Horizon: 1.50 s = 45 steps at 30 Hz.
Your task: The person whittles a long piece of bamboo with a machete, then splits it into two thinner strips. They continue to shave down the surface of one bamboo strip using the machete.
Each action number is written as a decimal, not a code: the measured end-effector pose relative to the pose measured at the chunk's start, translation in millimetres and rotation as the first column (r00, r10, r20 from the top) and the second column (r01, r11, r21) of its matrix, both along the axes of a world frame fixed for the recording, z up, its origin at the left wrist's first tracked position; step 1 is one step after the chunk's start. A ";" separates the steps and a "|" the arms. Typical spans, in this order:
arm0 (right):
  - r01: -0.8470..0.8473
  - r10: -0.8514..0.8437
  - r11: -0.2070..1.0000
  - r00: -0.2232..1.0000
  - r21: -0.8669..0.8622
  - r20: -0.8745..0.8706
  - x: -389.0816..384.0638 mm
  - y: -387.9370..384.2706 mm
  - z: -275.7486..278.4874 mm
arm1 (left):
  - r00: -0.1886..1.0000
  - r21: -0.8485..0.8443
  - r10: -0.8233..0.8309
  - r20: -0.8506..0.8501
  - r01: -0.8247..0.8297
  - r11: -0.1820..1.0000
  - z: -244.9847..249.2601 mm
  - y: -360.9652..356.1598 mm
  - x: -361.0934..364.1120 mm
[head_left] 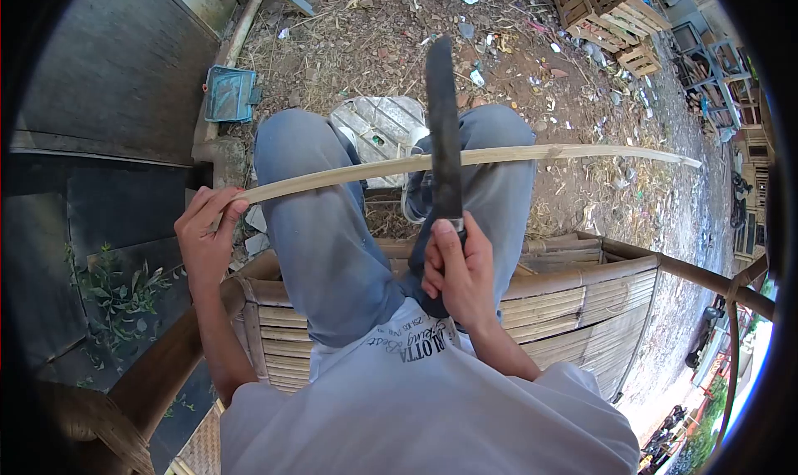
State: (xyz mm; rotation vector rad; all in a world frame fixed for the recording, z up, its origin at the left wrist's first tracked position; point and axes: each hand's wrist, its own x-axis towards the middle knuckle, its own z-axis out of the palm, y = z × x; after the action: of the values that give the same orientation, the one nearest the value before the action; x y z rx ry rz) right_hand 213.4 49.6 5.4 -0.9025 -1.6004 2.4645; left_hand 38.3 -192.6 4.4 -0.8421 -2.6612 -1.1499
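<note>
My right hand (458, 269) is closed around the handle of a machete (445, 130), whose dark, broad blade points up and away from me. A long, pale bamboo strip (349, 173) lies across my thighs, running from the left out past my right knee. Its near left end is pinched in the fingers of my left hand (208, 227), just outside my left knee. In this view the blade crosses over the strip between my knees. The machete's handle is mostly hidden by my fingers.
I sit on a bamboo bench (573, 300). A white plastic stool (386, 124) stands at my feet. A blue plastic bin (229, 93) is at the left beside a dark wall (108, 68). Wooden crates (603, 14) stand far right on the littered ground (399, 39).
</note>
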 end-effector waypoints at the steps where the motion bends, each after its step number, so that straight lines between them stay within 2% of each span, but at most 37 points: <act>1: 0.172 -0.174 0.984 0.984 -0.036 -0.030 2.3 21.7 -0.5 | 1.000 -0.003 -0.012 -0.005 0.012 1.000 -0.3 -1.1 1.2; 2: 0.338 -0.343 0.938 0.938 -0.072 -0.056 4.8 38.2 -1.3 | 1.000 -0.002 -0.024 -0.011 0.024 1.000 -1.5 -1.5 2.0; 3: 0.376 -0.388 0.916 0.919 -0.138 -0.069 5.0 44.4 -5.4 | 1.000 0.002 -0.020 -0.010 0.020 1.000 -3.0 -0.2 0.1; 6: 0.307 -0.312 0.947 0.949 -0.096 -0.051 7.1 39.5 -2.6 | 0.994 0.010 -0.054 -0.093 0.055 0.998 -6.3 2.8 1.0; 8: 0.248 -0.253 0.965 0.967 -0.083 -0.044 3.3 25.3 0.0 | 1.000 0.000 0.009 -0.011 -0.009 1.000 -0.3 -1.7 0.3; 10: 0.182 -0.184 0.981 0.983 -0.064 -0.024 2.6 16.0 0.4 | 1.000 -0.011 0.003 0.012 -0.003 1.000 1.9 -5.5 0.9; 11: 0.329 -0.349 0.926 0.933 -0.184 -0.087 4.1 35.7 -9.9 | 0.999 -0.012 -0.005 0.039 0.006 1.000 1.5 -5.8 1.9; 12: 0.325 -0.344 0.928 0.935 -0.181 -0.086 3.0 23.3 -8.0 | 0.999 -0.010 0.000 0.041 0.001 1.000 0.5 -2.9 1.9; 14: 0.057 -0.059 0.995 0.998 -0.082 -0.029 0.4 -9.8 -1.4 | 0.999 0.002 -0.047 -0.028 0.047 0.999 -2.5 5.4 2.5; 18: 0.039 -0.043 0.989 0.999 -0.144 -0.020 -1.5 -9.3 4.4 | 1.000 -0.017 -0.025 0.003 0.025 1.000 0.7 -0.9 1.5; 19: 0.206 -0.211 0.972 0.977 -0.109 -0.034 -0.3 9.9 0.4 | 1.000 -0.003 -0.027 0.015 0.027 1.000 0.1 -1.7 2.4; 22: 0.260 -0.264 0.960 0.964 -0.101 -0.032 -1.7 8.2 -0.4 | 0.999 0.020 -0.020 0.026 0.019 1.000 -1.5 6.6 3.0; 23: 0.056 -0.061 0.991 0.998 -0.121 -0.032 -2.3 -19.0 2.1 | 0.999 0.016 -0.025 0.024 0.025 1.000 -0.9 9.0 3.6; 24: 0.052 -0.057 0.991 0.998 -0.125 -0.034 -1.4 -24.6 5.0 | 1.000 0.012 -0.021 0.022 0.021 1.000 -0.5 7.3 4.4; 26: -0.167 0.161 0.952 0.986 -0.256 -0.041 -4.5 -33.7 8.1 | 0.999 -0.020 -0.032 0.012 0.033 0.999 1.7 -0.2 1.6; 27: -0.033 0.032 0.982 0.999 -0.183 -0.010 -5.0 -17.9 6.7 | 1.000 -0.029 -0.026 0.009 0.027 0.999 3.1 -3.1 0.9; 28: -0.044 0.043 0.981 0.999 -0.189 -0.009 -3.9 -2.9 2.8 | 0.999 -0.034 -0.028 0.019 0.029 0.999 2.9 -3.7 1.7; 30: 0.264 -0.286 0.947 0.953 -0.183 -0.102 -3.1 17.8 -5.9 | 0.999 -0.034 -0.018 0.031 0.019 0.999 1.9 0.5 4.6; 31: 0.180 -0.186 0.974 0.982 -0.137 -0.036 -5.6 -2.4 2.1 | 0.998 -0.017 -0.004 0.056 0.005 1.000 2.1 6.3 6.1; 32: -0.006 0.001 0.993 0.999 -0.118 -0.039 -5.5 -28.7 -0.3 | 0.996 -0.004 0.005 0.084 -0.005 1.000 2.7 10.2 7.3; 36: -0.078 0.071 0.976 0.997 -0.203 -0.040 -6.0 -40.3 1.6 | 0.997 -0.074 -0.074 -0.033 0.071 0.995 5.2 4.3 2.7; 37: 0.096 -0.103 0.984 0.994 -0.147 -0.035 -10.7 -22.6 2.0 | 0.998 -0.051 -0.066 0.002 0.066 0.996 4.0 2.1 3.3; 40: 0.130 -0.133 0.989 0.990 -0.063 -0.038 -11.4 -16.6 -0.3 | 0.996 0.030 -0.012 0.090 0.009 1.000 -2.4 6.4 6.0; 41: 0.009 -0.009 0.998 1.000 -0.061 -0.003 -11.6 -37.0 2.1 | 0.990 0.071 0.012 0.139 -0.022 0.997 -2.4 8.1 5.8; 42: -0.163 0.167 0.985 0.983 0.053 -0.074 -7.2 -56.2 -9.2 | 0.991 0.068 0.015 0.135 -0.024 0.997 -1.4 8.7 5.8; 44: -0.229 0.245 0.958 0.966 0.170 -0.080 -6.6 -60.4 -17.7 | 0.998 -0.040 -0.068 -0.013 0.068 0.997 2.5 4.2 4.2; 45: -0.121 0.128 0.988 0.989 0.097 -0.068 -10.0 -50.8 -10.7 | 0.998 -0.046 -0.069 -0.009 0.069 0.997 4.3 0.2 4.1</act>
State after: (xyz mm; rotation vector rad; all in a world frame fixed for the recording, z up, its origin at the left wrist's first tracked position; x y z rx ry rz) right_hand 203.4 -1.3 -5.3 -0.7105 -1.7797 2.4471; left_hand 42.4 -192.4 8.7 -0.9521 -2.6794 -1.0995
